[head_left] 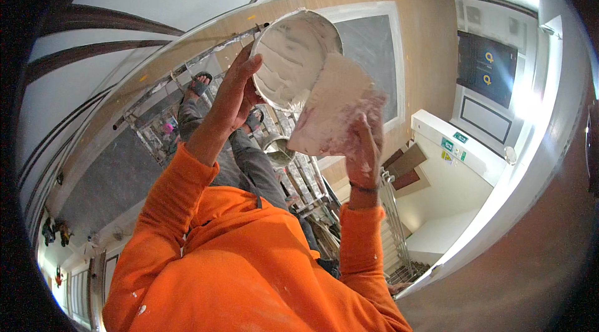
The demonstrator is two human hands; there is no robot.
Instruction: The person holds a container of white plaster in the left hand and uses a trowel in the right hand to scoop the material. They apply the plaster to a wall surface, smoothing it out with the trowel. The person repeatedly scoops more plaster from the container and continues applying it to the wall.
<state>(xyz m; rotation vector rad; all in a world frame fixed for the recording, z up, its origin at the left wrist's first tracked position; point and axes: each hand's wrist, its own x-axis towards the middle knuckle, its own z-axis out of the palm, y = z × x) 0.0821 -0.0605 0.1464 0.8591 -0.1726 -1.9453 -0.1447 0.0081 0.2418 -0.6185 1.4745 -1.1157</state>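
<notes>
My left hand (232, 96) is closed on the side of a round tub (297, 51), thumb over its rim. The tub is tipped so that I see pale, creamy plaster or filler smeared inside. In my right hand (365, 156) is a flat, roughly rectangular plaster-smeared sheet (334, 107), gripped at its near right edge. The sheet's far end overlaps the tub's lower right rim; I cannot tell whether it touches. White residue coats my right fingers. Below my hands stands a second bucket (279, 151), partly hidden by the sheet.
My sandalled feet are on a slatted scaffold platform (306, 185) with a metal rail (187, 70) on its far left side. Beyond it lies a grey panel (368, 51) with a white border. To the right, a stairwell has a metal railing (394, 219) and a white beam (462, 145).
</notes>
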